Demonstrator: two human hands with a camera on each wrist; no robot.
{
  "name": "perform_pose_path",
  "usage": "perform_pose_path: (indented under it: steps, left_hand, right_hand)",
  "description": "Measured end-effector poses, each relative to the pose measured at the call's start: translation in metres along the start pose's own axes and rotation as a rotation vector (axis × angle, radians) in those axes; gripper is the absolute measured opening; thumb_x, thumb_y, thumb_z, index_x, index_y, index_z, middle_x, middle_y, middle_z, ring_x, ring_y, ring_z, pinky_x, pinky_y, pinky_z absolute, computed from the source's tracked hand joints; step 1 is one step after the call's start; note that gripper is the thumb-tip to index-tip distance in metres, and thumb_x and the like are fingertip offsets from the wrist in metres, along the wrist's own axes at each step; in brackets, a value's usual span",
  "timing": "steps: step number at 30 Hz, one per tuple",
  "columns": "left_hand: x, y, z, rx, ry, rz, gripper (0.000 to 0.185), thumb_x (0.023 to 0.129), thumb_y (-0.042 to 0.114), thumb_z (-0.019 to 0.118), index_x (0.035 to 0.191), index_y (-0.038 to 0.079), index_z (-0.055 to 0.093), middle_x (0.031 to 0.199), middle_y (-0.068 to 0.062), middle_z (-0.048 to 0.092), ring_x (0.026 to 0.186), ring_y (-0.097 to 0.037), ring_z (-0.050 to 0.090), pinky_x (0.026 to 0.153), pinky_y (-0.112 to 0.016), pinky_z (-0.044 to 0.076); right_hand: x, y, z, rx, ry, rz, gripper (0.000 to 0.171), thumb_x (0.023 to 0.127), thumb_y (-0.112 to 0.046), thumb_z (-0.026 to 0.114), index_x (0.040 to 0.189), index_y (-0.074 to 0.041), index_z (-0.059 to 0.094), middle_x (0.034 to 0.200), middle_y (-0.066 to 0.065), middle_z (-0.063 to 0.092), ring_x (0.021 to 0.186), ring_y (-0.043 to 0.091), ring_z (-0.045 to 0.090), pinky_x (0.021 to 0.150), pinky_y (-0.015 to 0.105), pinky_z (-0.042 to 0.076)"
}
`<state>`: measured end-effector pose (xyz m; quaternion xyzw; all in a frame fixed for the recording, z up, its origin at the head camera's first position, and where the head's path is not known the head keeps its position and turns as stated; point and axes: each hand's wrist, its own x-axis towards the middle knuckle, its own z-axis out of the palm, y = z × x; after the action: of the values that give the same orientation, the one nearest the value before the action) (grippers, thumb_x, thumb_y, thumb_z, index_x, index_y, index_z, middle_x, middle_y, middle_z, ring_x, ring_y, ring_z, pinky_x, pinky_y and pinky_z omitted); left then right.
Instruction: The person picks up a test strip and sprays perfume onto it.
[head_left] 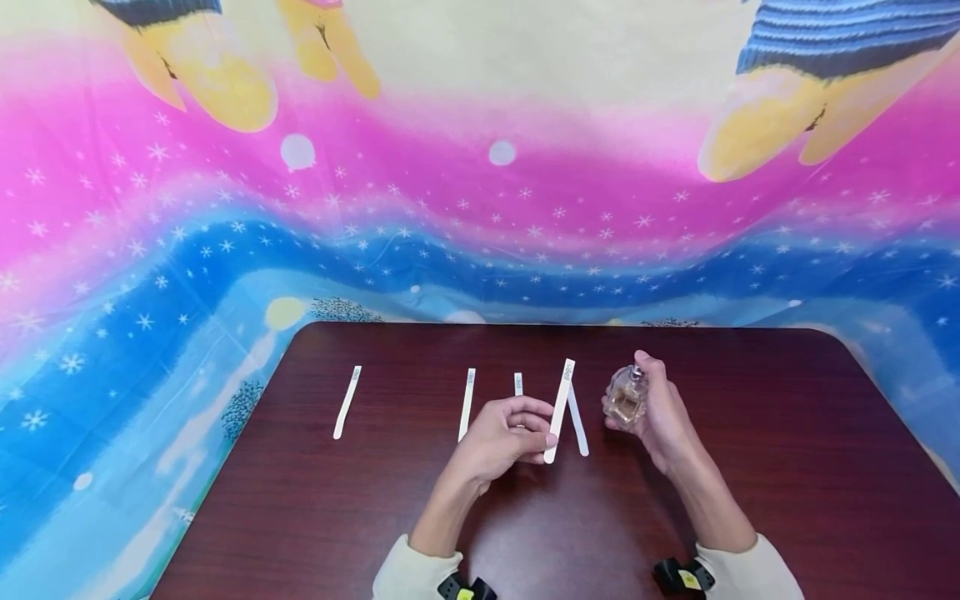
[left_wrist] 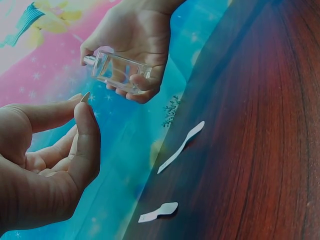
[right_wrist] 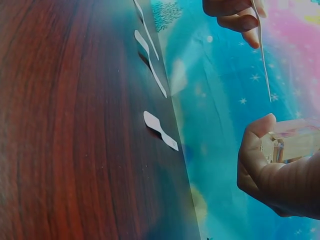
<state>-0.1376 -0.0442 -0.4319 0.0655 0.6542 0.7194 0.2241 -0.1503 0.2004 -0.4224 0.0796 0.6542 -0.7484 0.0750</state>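
Note:
In the head view my left hand pinches a white perfume test strip near its lower rounded end, the strip raised above the table and leaning slightly right. Seen from the right wrist, this strip appears edge-on. My right hand grips a clear glass perfume bottle holding pale amber liquid, its thumb at the silver sprayer. Bottle and held strip are apart, the bottle to the right. Just behind the held strip lies another strip, partly covered by it.
On the dark red wooden table lie more test strips: one far left, one left of my left hand, and one partly hidden behind that hand. A colourful patterned cloth hangs beyond the table's far edge.

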Motion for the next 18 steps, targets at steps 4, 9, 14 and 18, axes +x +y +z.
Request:
perform_pose_path:
  steps: [4,9,14,18]
  left_hand:
    - [0.000,-0.001,-0.003,0.012,-0.005,0.006,0.038,0.092,-0.008,0.074,0.129,-0.007,0.067,0.090,-0.002,0.070,0.074,-0.008,0.069,0.071,-0.024,0.065]
    - [-0.001,-0.002,-0.006,0.011,0.003,0.003,0.039,0.092,-0.008,0.074,0.130,-0.007,0.067,0.090,-0.001,0.071,0.074,-0.007,0.070,0.072,-0.025,0.066]
    - [-0.001,-0.003,-0.009,0.007,0.017,0.000,0.038,0.091,-0.008,0.074,0.129,-0.006,0.067,0.090,-0.002,0.071,0.074,-0.008,0.070,0.071,-0.025,0.066]
    - [0.000,-0.003,-0.011,0.008,0.029,-0.007,0.038,0.091,-0.008,0.075,0.128,-0.005,0.068,0.091,-0.002,0.071,0.074,-0.010,0.070,0.071,-0.027,0.066]
  right_hand:
    - [0.000,0.001,0.000,0.007,-0.010,-0.003,0.057,0.111,-0.061,0.034,0.089,-0.019,0.064,0.084,-0.004,0.067,0.082,0.013,0.068,0.072,0.033,0.063]
    - [-0.001,0.003,0.000,0.005,-0.005,-0.004,0.057,0.112,-0.061,0.034,0.088,-0.018,0.064,0.085,-0.004,0.067,0.083,0.013,0.068,0.072,0.033,0.063]
    - [0.000,0.002,-0.001,-0.001,-0.014,-0.001,0.057,0.112,-0.061,0.034,0.089,-0.018,0.064,0.085,-0.004,0.067,0.083,0.013,0.069,0.073,0.033,0.063]
    - [0.001,-0.001,-0.001,-0.007,-0.022,-0.001,0.057,0.111,-0.062,0.034,0.089,-0.019,0.065,0.085,-0.004,0.067,0.085,0.013,0.069,0.073,0.033,0.063]
